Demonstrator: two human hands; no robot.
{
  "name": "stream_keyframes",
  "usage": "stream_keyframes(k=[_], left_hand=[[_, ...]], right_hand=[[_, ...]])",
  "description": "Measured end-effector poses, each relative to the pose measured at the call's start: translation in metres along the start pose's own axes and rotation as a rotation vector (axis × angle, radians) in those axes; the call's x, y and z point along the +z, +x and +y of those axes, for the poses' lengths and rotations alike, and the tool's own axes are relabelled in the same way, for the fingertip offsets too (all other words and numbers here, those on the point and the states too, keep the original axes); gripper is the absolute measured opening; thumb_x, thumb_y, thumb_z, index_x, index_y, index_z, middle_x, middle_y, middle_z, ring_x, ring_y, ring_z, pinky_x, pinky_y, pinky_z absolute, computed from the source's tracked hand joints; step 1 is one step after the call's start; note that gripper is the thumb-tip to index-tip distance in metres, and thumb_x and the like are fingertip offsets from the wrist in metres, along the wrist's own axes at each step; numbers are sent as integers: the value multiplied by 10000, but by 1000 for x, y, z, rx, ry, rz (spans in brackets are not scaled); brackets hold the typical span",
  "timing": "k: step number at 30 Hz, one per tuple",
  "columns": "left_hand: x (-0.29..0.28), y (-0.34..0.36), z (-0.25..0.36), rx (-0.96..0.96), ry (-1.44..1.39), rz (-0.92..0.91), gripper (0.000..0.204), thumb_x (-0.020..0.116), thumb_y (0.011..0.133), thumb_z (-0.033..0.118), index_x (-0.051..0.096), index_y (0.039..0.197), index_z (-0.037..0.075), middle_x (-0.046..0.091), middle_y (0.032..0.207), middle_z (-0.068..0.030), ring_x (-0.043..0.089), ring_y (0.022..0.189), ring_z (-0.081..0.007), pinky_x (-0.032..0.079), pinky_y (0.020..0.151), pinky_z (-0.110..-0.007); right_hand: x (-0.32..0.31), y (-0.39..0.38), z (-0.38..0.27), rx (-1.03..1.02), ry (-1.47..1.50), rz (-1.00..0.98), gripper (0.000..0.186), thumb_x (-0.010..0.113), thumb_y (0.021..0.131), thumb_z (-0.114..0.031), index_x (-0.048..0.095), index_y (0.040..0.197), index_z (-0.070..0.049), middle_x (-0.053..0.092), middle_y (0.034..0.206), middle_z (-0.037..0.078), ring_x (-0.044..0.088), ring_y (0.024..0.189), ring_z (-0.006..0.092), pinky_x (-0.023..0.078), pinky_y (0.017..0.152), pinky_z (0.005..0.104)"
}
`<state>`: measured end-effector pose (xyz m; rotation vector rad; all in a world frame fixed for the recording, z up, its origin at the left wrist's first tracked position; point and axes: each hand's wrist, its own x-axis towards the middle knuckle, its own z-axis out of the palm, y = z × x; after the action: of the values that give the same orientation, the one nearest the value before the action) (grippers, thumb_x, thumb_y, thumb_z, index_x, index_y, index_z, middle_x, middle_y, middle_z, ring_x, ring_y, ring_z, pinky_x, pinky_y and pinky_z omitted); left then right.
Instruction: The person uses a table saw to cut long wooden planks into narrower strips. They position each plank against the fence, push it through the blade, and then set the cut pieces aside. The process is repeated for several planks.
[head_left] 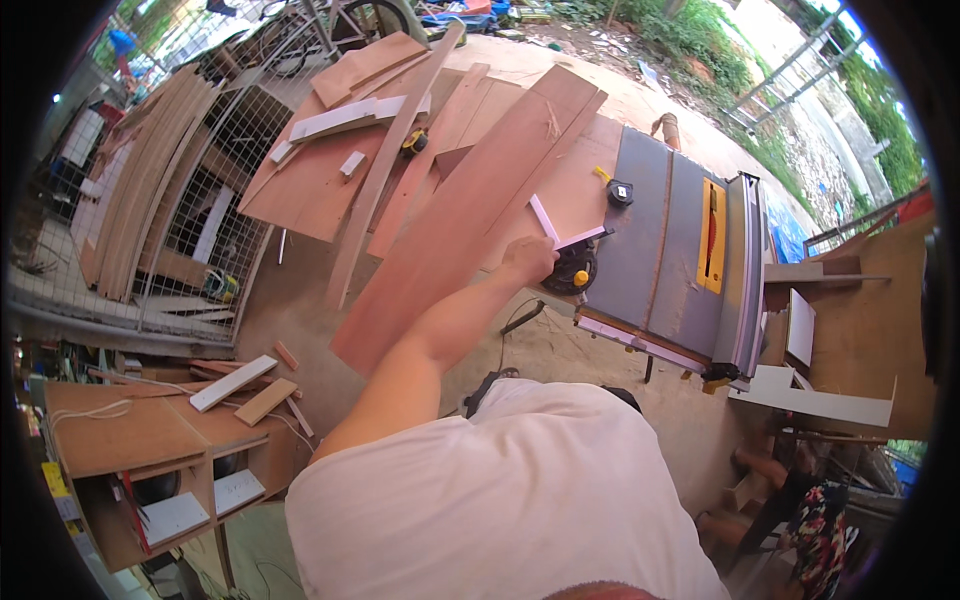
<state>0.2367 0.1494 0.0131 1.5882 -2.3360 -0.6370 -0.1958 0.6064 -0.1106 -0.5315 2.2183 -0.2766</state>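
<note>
My left hand (532, 258) reaches forward from the bottom, fingers closed on a pale angled bar (540, 218) beside a black miter gauge with a yellow knob (580, 280). The gauge is at the left edge of a table saw (640, 245) with a yellow insert (711, 245). A black tape measure (619, 193) lies on the saw, above my hand. A long reddish board (440, 240) runs diagonally left of the saw, among loose boards and a yellow tape measure (413, 142). My right hand is not visible.
A wire-mesh rack (242, 150) holds planks at left. A wooden cabinet (130, 420) with offcuts stands lower left. Plywood and white panels (800, 330) are at right. Another person's legs (760, 470) show at lower right. Rubble and plants lie beyond the workspace.
</note>
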Motion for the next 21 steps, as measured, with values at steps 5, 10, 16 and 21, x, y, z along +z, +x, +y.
stream_keyframes(k=[5, 10, 16, 21], left_hand=[[-8, -26, 3, 73, -63, 81, 229, 577, 881, 283, 648, 878, 66, 670, 801, -176, 657, 789, -351, 505, 724, -459], [-26, -32, 17, 85, -291, 210, 151, 612, 848, 211, 632, 822, 64, 642, 732, -172, 633, 712, -373, 485, 647, -468], [-10, -11, 27, 321, -323, 314, 74, 622, 822, 159, 628, 812, 86, 640, 719, -155, 635, 688, -351, 493, 605, -448], [-22, 11, 7, 331, -230, 456, 53, 634, 811, 158, 635, 801, 107, 648, 708, -145, 645, 657, -336, 500, 569, -438]], right_hand=[[11, -9, 6, 24, 27, 0, 431, 598, 873, -413, 654, 961, 5, 679, 898, 189, 656, 800, 302, 500, 673, 432], [20, -18, 15, 55, 38, 3, 429, 599, 872, -409, 654, 966, 6, 679, 904, 192, 657, 808, 302, 501, 679, 430], [25, -23, 20, 70, 46, 3, 427, 600, 871, -405, 654, 972, 7, 680, 911, 195, 658, 817, 302, 502, 686, 427], [31, -27, 22, 82, 55, -5, 426, 601, 870, -401, 655, 977, 8, 680, 917, 197, 658, 825, 302, 502, 692, 424]])
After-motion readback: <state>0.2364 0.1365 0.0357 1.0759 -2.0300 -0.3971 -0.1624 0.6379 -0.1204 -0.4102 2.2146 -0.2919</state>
